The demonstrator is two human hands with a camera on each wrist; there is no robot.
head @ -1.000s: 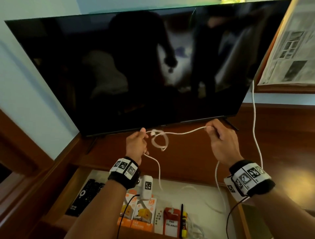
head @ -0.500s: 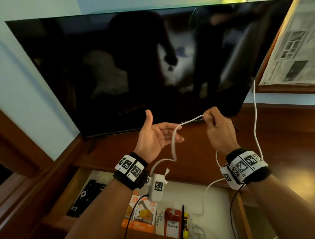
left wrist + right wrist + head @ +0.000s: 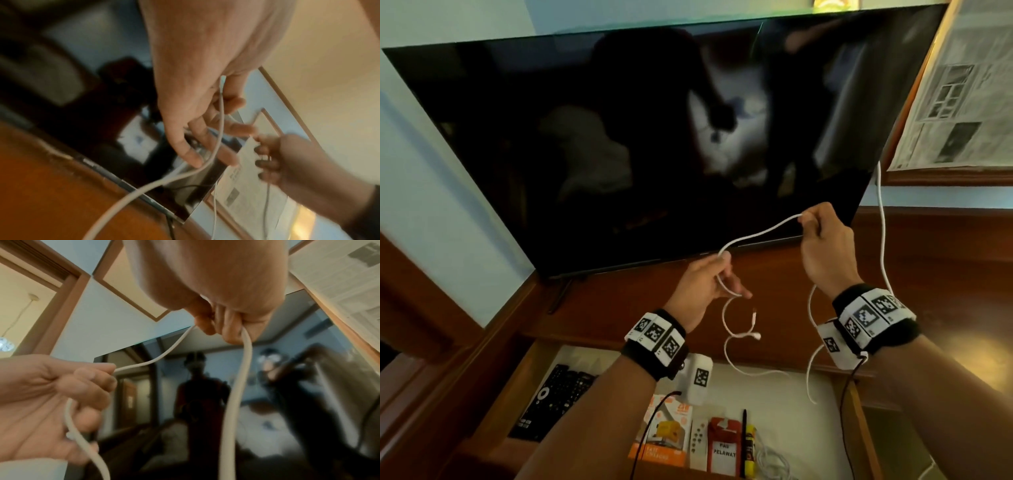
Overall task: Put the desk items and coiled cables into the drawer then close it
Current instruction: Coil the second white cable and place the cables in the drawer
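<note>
Both hands are up in front of the television [image 3: 619, 144], a white cable [image 3: 760, 234] strung between them: the left hand [image 3: 705, 287] curls round a loop, the right hand [image 3: 825, 246] pinches it higher, slack dangling over the open drawer [image 3: 791, 404].
</note>
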